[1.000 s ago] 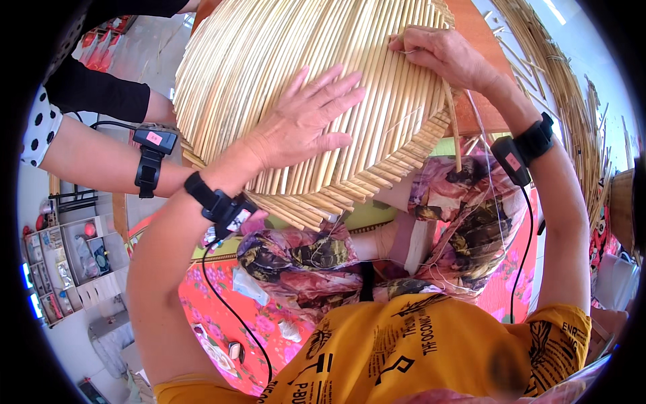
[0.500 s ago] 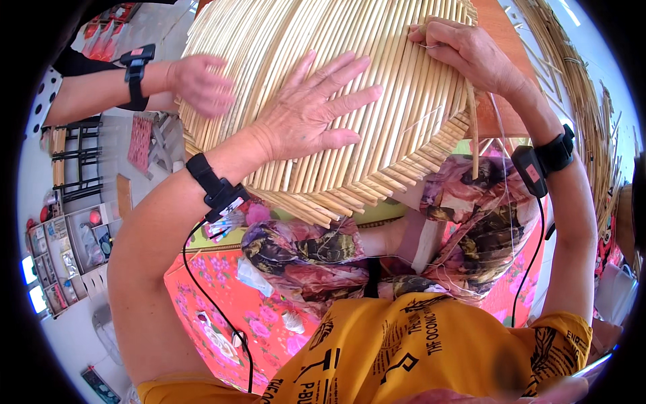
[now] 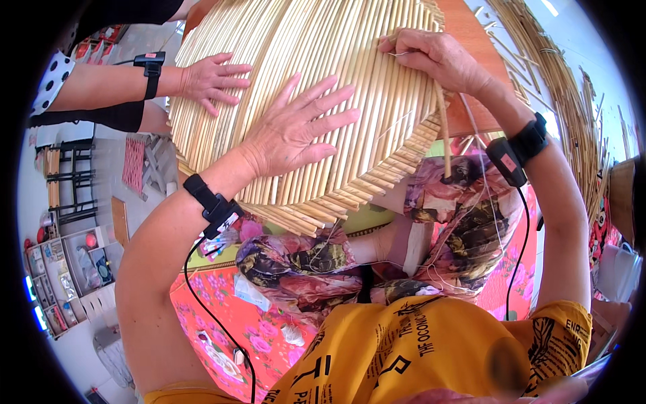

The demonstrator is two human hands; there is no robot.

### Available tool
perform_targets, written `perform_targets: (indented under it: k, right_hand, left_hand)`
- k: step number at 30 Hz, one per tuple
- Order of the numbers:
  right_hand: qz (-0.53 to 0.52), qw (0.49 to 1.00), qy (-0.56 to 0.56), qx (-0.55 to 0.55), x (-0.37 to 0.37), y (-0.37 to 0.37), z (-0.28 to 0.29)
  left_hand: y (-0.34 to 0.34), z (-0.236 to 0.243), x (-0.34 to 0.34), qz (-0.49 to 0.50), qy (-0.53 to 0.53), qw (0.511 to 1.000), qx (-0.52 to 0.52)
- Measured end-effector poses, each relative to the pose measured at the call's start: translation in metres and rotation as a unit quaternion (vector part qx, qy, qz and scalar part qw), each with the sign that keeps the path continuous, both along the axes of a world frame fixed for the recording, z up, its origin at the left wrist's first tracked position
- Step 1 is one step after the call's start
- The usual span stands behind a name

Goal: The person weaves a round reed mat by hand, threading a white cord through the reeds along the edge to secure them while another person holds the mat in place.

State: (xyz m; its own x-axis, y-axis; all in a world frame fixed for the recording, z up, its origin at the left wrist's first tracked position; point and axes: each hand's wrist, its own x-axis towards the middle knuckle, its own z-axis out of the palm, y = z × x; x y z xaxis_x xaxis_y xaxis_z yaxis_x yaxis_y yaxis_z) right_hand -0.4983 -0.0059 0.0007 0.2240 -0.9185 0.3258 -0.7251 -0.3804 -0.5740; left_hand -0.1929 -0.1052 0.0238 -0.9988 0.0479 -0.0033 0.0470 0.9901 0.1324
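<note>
— Pressing my left hand (image 3: 296, 131) flat, fingers spread, on the reed mat (image 3: 350, 87) over my lap; its reeds run away from me.
— And your right hand (image 3: 437, 57)?
— Pinching thread at the mat's far right edge.

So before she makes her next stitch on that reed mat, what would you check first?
1. Left hand flat on the reed mat, fingers spread, pressing it down: ok.
2. Right hand pinching at the mat's far edge where the thin thread runs: ok.
3. Thread free of tangles down to the lap: cannot tell, too fine to follow.
4. Loose reed hanging down at the mat's right edge, not lined up with the rest: not ok.
5. Co-worker's hand resting on the mat's left side, apart from both her hands: ok.
6. Wrist strap cables clear of the mat: ok.
</note>
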Motion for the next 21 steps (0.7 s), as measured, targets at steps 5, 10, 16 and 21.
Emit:
perform_targets:
  k: [5, 10, 16, 21]
  right_hand:
    - [-0.102, 0.941, -0.315, -0.076, -0.001, 0.036, 0.004]
    - [-0.297, 0.888, -0.315, -0.154, -0.009, 0.102, 0.017]
    - [-0.193, 0.927, -0.319, 0.043, 0.087, 0.210, 0.027]
    - [-0.036, 0.951, -0.229, 0.205, 0.161, 0.237, -0.016]
  left_hand:
    - [0.001, -0.003, 0.001, 0.010, 0.003, 1.000, 0.003]
    - [0.001, -0.001, 0.002, 0.008, 0.001, 1.000, -0.005]
    - [0.003, -0.001, 0.002, -0.002, 0.011, 1.000, -0.014]
    - [0.002, 0.002, 0.002, -0.009, 0.003, 1.000, -0.024]
